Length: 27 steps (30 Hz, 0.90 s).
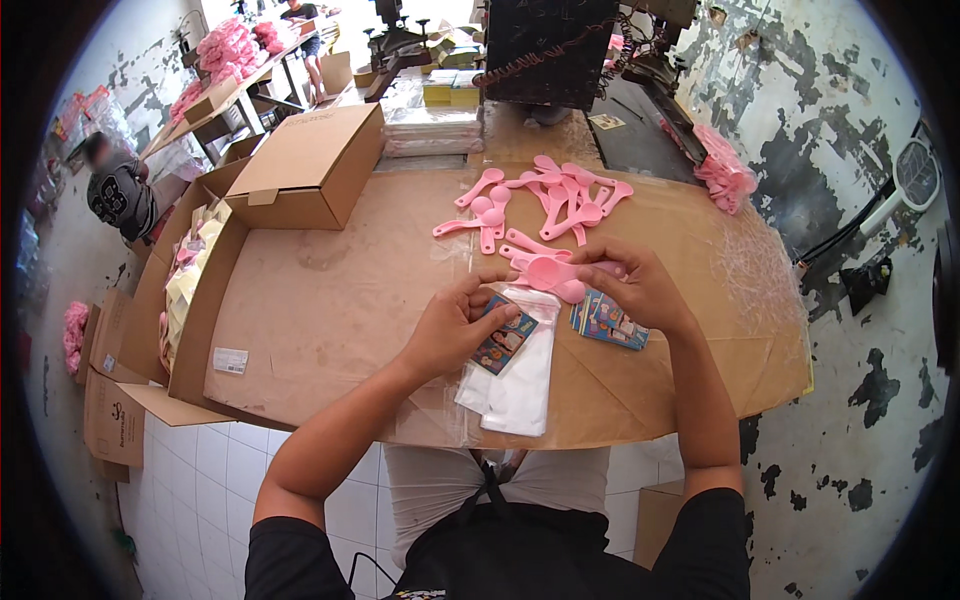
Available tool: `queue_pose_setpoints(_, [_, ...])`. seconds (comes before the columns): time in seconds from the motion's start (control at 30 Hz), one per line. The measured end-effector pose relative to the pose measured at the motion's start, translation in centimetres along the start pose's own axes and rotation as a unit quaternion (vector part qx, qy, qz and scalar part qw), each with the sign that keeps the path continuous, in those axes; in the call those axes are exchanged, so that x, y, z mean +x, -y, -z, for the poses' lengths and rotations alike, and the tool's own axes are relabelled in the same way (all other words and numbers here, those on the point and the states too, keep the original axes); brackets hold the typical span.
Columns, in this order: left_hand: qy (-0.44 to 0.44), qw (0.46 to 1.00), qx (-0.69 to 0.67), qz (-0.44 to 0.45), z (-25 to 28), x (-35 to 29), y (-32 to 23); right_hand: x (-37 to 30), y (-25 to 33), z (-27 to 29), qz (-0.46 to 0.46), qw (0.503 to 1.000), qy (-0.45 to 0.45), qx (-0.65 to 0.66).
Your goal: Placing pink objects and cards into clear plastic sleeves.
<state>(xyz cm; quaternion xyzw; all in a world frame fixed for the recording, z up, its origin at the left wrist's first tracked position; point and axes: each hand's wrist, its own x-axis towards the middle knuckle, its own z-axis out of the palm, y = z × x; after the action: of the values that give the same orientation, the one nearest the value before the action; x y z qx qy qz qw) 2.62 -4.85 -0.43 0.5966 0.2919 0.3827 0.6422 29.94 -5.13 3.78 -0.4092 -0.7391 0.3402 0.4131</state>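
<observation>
My left hand pinches a small blue printed card under its thumb, above a stack of transparent plastic bags. Its index finger reaches toward the pink measuring spoons in front of me. My right hand is closed on the handle end of a pink measuring spoon, whose bowl points left between the two hands. Below the right hand lies a fanned pile of similar printed cards. Farther off, a loose heap of pink measuring spoons spreads over the cardboard-covered table.
An open carton with packed pieces stands along the table's left edge, a closed cardboard box behind it. A dark machine rises at the back. Pink bundles sit at the far right. Another person sits at left.
</observation>
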Motion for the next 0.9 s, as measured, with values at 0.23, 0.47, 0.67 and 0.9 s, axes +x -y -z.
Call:
queue_pose_setpoints(0.23, [0.008, 0.999, 0.044, 0.019, 0.1, -0.1, -0.3, 0.0, 2.5, -0.3, 0.025, 0.991, 0.085, -0.105])
queue_pose_setpoints(0.47, [0.036, 0.993, 0.106, 0.022, -0.2, -0.3, -0.3, 0.4, 3.5, -0.1, 0.057, 0.980, 0.130, -0.139])
queue_pose_setpoints(0.67, [0.047, 0.995, 0.086, -0.002, -0.1, -0.6, 0.4, 0.7, 4.7, -1.4, 0.035, 0.976, 0.162, -0.139])
queue_pose_setpoints(0.9, [0.105, 0.994, -0.009, -0.011, -0.5, -0.8, -0.4, 0.3, 4.5, -5.4, -0.013, 0.985, 0.119, 0.124])
